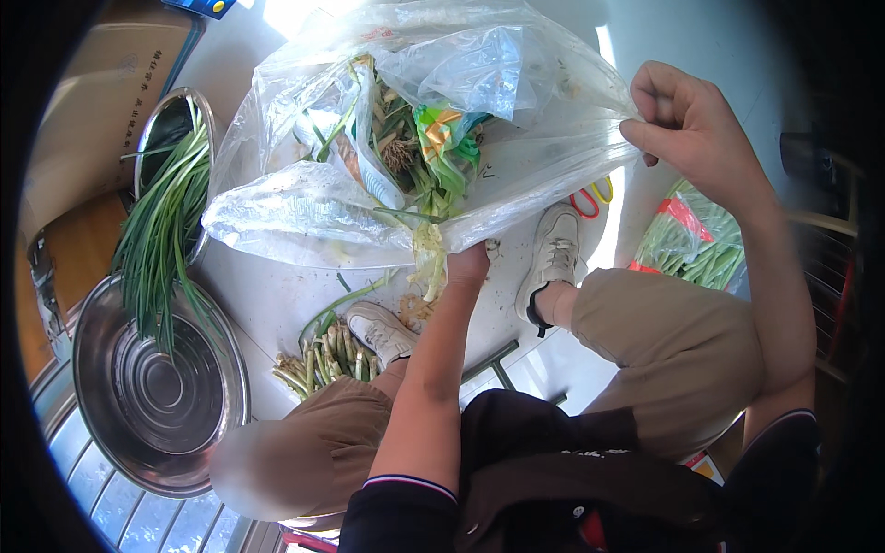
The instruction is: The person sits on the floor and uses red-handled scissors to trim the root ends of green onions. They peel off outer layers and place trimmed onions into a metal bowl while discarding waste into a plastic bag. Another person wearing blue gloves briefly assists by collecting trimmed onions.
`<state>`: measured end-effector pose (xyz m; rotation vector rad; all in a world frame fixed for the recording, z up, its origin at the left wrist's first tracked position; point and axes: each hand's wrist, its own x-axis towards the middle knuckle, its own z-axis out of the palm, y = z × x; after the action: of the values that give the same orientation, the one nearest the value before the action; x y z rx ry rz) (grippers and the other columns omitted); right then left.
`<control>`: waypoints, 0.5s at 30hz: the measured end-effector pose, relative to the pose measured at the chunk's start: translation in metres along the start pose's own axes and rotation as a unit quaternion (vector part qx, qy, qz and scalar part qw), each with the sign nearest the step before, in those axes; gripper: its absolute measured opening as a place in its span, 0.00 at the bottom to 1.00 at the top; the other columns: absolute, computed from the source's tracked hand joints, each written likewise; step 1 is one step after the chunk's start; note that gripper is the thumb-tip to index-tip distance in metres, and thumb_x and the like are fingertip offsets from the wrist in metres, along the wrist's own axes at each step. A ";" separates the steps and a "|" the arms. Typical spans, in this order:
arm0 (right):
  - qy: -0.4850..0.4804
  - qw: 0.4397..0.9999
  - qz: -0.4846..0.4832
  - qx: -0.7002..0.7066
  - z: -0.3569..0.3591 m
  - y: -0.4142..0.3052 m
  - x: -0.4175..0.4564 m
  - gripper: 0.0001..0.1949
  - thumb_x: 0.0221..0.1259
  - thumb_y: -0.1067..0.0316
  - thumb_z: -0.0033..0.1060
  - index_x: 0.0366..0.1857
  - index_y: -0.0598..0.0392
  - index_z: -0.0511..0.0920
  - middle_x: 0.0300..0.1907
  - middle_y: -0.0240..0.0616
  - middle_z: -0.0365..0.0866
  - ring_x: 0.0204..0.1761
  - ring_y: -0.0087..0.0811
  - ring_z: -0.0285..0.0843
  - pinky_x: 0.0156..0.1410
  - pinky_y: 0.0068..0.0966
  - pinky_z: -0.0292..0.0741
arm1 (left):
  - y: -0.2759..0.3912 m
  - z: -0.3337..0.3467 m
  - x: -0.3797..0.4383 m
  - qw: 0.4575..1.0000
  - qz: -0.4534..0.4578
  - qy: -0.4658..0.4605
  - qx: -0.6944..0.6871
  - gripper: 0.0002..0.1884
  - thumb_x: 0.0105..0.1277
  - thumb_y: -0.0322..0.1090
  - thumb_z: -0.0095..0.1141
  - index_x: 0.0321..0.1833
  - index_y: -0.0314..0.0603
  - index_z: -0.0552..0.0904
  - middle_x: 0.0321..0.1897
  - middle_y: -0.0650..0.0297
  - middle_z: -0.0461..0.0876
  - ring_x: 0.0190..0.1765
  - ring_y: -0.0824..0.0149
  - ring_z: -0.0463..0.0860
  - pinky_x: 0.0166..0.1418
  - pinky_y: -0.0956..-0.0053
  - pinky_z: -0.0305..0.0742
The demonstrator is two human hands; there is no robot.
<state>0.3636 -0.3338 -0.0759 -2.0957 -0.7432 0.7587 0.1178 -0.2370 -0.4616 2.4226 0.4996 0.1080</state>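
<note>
A large clear plastic bag (539, 166) spreads open before me. Inside lie vegetable trimmings with roots (399, 153), leaf scraps and a crumpled green-and-orange plastic wrapper (442, 138). My right hand (681, 121) pinches the bag's right edge between thumb and fingers, pulling it taut. At the bag's near edge is my left hand (470, 264); its fingers are hidden behind the plastic, so its grip cannot be seen. A pale, limp leaf scrap (429, 256) hangs over the near rim beside my left wrist.
Long green leaves (162, 221) drape from one metal basin (153, 131) over another steel basin (90, 387). A bundle of cut stalks (339, 356) lies by my left shoe. Scissors (586, 204) and bagged green beans (691, 242) are right. A cardboard box (104, 104) stands far left.
</note>
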 end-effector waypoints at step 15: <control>-0.009 0.997 0.007 -0.074 0.008 -0.014 0.005 0.12 0.55 0.73 0.56 0.23 0.51 0.61 0.18 0.23 0.60 0.21 0.15 0.62 0.28 0.17 0.62 | 0.009 -0.057 -0.123 0.877 -0.466 0.017 0.120 0.37 0.57 0.45 0.64 0.70 0.50 0.63 0.68 0.42 0.56 0.66 0.42 0.63 0.66 0.56 0.66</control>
<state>0.3577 -0.3188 -0.0699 -2.2314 -0.8157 0.7511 -0.0046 -0.2563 -0.4055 2.1351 1.7091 -0.3453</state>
